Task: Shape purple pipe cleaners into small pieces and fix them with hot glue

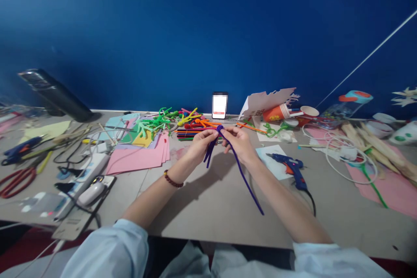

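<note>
Both my hands meet at the middle of the table, pinching a purple pipe cleaner (246, 182) between them. My left hand (203, 144) grips it near a small looped or wound part at the top, and short purple ends hang below those fingers. My right hand (240, 142) has its thumb and forefinger closed at the same wound part, while one long purple end slopes down to the right, beneath the wrist. Whether it is one piece or more I cannot tell. Behind the hands lies a stack of coloured pipe cleaners (185, 134).
A lit phone (220, 105) leans on the blue wall. Right of my forearm lies a blue glue gun (289, 166) with its cord. Leftward are pink paper (135, 159), a power strip (84, 182) and red-handled scissors (19, 182). Paper cups (275, 113) lie at the back right.
</note>
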Demonstrator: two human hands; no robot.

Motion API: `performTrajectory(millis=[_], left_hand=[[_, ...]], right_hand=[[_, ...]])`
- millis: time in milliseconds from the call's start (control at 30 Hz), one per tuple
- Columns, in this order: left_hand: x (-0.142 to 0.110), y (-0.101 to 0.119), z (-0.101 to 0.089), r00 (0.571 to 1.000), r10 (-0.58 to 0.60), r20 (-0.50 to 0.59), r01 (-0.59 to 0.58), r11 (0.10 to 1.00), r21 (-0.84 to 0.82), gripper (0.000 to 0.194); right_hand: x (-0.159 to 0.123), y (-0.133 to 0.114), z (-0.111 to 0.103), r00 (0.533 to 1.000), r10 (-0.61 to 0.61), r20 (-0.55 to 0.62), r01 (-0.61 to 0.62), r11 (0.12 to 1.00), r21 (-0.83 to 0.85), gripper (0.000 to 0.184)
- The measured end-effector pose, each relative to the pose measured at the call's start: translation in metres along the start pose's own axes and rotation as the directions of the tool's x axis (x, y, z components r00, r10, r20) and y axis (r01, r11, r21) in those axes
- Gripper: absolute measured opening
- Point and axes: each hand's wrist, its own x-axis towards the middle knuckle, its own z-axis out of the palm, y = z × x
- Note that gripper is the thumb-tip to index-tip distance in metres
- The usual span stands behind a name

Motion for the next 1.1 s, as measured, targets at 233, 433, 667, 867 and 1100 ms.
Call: performTrajectory(millis=[233, 433, 667, 867, 1100], left_hand=[[0.003, -0.007, -0.001, 0.999, 0.031, 0.02, -0.031, 0.999, -0.011, 0.022], [0.004, -0.012, -0.005, 0.992, -0.029, 0.126, 0.033, 0.999, -0.031, 0.023], [0.009, -0.016, -0.008, 0.978, -0.085, 0.193, 0.101, 0.992, -0.08, 0.022], [0.009, -0.016, -0.007, 0.984, -0.096, 0.153, 0.116, 0.985, -0.127, 0.024], [0.008, -0.019, -0.008, 0.975, -0.079, 0.208, 0.116, 0.978, -0.172, 0.023]], right_hand=[[0.003, 0.004, -0.002, 1.0, 0.019, -0.008, -0.019, 0.999, 0.041, 0.029], [0.002, 0.002, -0.003, 1.0, 0.012, -0.005, -0.011, 0.999, 0.047, 0.025], [0.006, 0.006, -0.006, 0.991, 0.121, 0.053, -0.128, 0.982, 0.136, 0.027], [0.01, 0.011, -0.007, 0.954, 0.283, 0.101, -0.3, 0.911, 0.282, 0.028], [0.009, 0.009, -0.007, 0.95, 0.269, 0.158, -0.308, 0.89, 0.335, 0.027]])
